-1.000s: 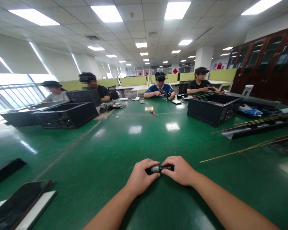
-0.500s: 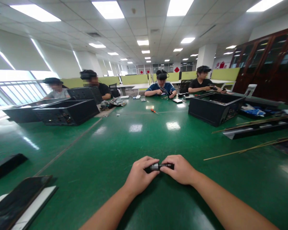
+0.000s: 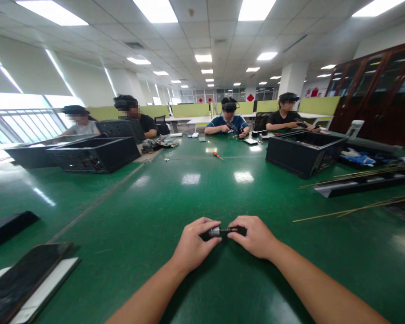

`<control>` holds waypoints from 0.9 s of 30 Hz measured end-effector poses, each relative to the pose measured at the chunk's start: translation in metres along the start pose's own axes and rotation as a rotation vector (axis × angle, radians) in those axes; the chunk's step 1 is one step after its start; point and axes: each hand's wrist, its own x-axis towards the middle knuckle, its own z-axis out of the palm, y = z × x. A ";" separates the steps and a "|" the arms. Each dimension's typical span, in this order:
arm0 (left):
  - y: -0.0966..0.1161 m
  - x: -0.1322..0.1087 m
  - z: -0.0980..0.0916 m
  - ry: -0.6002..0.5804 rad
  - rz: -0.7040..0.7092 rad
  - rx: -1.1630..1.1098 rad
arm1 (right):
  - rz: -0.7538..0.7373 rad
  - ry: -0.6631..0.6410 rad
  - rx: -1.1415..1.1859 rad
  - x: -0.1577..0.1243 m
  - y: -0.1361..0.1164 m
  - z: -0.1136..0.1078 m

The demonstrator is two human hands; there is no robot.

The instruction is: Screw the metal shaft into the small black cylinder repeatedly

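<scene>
My left hand (image 3: 197, 243) grips a short silver metal cylinder (image 3: 215, 231) between thumb and fingers, just above the green table (image 3: 145, 252). A thin dark shaft runs from the cylinder across to my right hand (image 3: 254, 234). There my right thumb and fingers pinch a dark ribbed part (image 3: 233, 230) at the shaft's other end. The two hands face each other with a small gap between the fingertips. Whether the cylinder and ribbed part are one piece cannot be made out.
Open black cases stand at the left (image 3: 97, 155) and right (image 3: 303, 153). An orange screwdriver (image 3: 218, 155) lies mid-table. Thin brass rods (image 3: 351, 210) and a metal channel (image 3: 361, 183) lie at right, dark panels (image 3: 27, 279) at near left. Several people sit across the table.
My hands have moved slightly apart, and more of the thin shaft shows between the cylinder and the ribbed part. The view has shifted slightly.
</scene>
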 end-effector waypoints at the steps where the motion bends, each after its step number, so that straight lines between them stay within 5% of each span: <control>1: 0.000 0.000 0.000 -0.001 0.003 -0.001 | 0.004 0.004 0.001 0.000 0.000 0.000; 27: -0.004 0.001 -0.005 0.027 -0.030 0.041 | 0.072 0.050 -0.029 -0.001 0.005 -0.004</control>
